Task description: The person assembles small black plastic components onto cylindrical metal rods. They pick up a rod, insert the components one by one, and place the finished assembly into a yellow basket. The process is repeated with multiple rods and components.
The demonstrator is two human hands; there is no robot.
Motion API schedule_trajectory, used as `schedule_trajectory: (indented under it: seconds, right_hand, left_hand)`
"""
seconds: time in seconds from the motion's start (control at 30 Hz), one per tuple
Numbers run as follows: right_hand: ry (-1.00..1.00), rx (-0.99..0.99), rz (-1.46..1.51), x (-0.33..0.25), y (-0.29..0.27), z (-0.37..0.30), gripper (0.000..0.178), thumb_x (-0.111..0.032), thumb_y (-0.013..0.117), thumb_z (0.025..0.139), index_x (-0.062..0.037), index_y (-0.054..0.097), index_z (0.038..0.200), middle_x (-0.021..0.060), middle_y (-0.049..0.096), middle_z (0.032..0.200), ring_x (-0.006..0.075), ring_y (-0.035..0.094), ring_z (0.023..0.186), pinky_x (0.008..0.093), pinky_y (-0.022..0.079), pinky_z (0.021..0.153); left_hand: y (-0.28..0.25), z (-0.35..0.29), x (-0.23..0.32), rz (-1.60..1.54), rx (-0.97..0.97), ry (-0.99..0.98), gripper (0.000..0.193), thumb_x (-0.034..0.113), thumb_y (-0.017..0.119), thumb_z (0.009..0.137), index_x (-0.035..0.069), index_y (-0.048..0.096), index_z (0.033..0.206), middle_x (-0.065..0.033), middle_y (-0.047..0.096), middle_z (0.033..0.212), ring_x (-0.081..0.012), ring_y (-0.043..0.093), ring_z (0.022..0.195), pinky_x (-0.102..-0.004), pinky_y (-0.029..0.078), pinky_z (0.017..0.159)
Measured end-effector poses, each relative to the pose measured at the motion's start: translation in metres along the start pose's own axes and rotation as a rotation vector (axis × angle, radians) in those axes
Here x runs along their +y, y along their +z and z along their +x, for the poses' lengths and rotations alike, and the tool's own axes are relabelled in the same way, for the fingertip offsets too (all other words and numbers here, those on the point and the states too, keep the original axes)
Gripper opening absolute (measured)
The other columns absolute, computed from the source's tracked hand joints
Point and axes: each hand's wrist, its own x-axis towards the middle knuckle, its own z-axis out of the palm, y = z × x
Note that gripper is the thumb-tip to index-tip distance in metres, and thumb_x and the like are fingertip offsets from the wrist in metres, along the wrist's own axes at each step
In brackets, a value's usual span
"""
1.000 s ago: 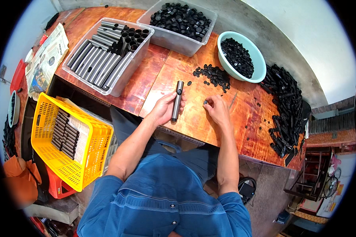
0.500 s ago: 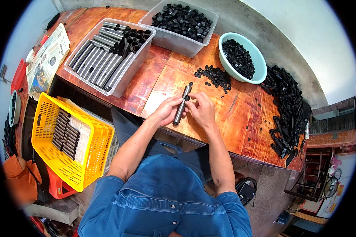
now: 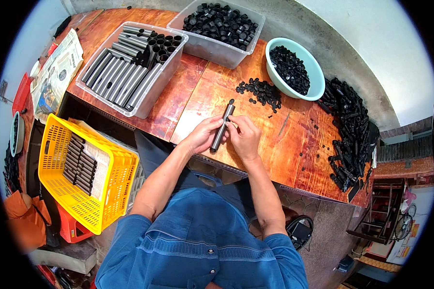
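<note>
My left hand (image 3: 202, 136) is wrapped round a dark grey metal tube (image 3: 220, 135), which slants above the table's front edge. A small black piece (image 3: 231, 101) sits at the tube's far end, and its near end looks black too. From the right, my right hand (image 3: 246, 138) is closed, with thumb and forefinger pinched against the tube's side above its middle. A small dark part shows at those fingertips, mostly hidden by them. Small black caps (image 3: 261, 91) lie loose on the table beyond my right hand.
A clear bin (image 3: 142, 108) of metal tubes stands back left, beside a clear bin (image 3: 217, 54) of black caps. A pale blue bowl (image 3: 316, 72) holds small black parts. Black parts (image 3: 348, 135) are heaped at right. A yellow crate (image 3: 108, 192) with dark tubes is at left.
My right fingertips have pressed closer against the tube's side, covering more of the small dark part. The tube and my left hand stay nearly in place.
</note>
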Motion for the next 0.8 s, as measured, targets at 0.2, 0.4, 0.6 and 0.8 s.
schedule_trajectory:
  seconds: [0.2,0.4,0.6,0.8]
  right_hand:
    - [-0.018,0.104,0.031,0.009,0.013,-0.017,0.009,-0.001,0.076,0.085,-0.002,0.076,0.093,0.0124,0.072,0.084,0.0292,0.072,0.072,0.0371,0.056,0.064]
    - [0.011,0.097,0.097,0.011,0.018,-0.025,0.013,0.006,0.074,0.088,0.0023,0.076,0.1,0.0142,0.072,0.093,0.0234,0.073,0.077,0.0315,0.058,0.068]
    - [0.137,0.016,0.31,-0.007,0.0,-0.019,0.014,0.005,0.068,0.094,0.0034,0.076,0.105,0.0146,0.072,0.099,0.0212,0.072,0.082,0.0311,0.058,0.073]
    - [0.513,0.012,0.656,0.021,-0.002,-0.026,0.023,0.001,0.063,0.097,0.0037,0.07,0.12,0.0089,0.075,0.097,0.0083,0.065,0.075,0.0243,0.052,0.066]
  left_hand:
    - [0.003,0.0,-0.001,0.054,0.022,-0.002,0.034,0.021,0.048,0.113,0.002,0.056,0.141,-0.007,0.068,0.097,-0.015,0.068,0.083,-0.0301,0.058,0.076]
    - [0.004,0.001,-0.004,0.109,0.091,0.0,0.031,0.031,0.049,0.113,0.004,0.061,0.123,-0.0048,0.066,0.087,-0.0137,0.066,0.074,-0.0286,0.056,0.068]
    - [0.026,0.001,0.004,0.328,0.149,-0.011,0.033,0.038,0.056,0.11,0.006,0.063,0.109,-0.0015,0.063,0.079,-0.01,0.06,0.062,-0.0245,0.051,0.057]
    - [0.036,-0.002,0.005,0.475,0.219,-0.028,0.034,0.033,0.051,0.111,0.002,0.062,0.107,-0.0049,0.063,0.076,-0.0112,0.059,0.059,-0.025,0.048,0.052]
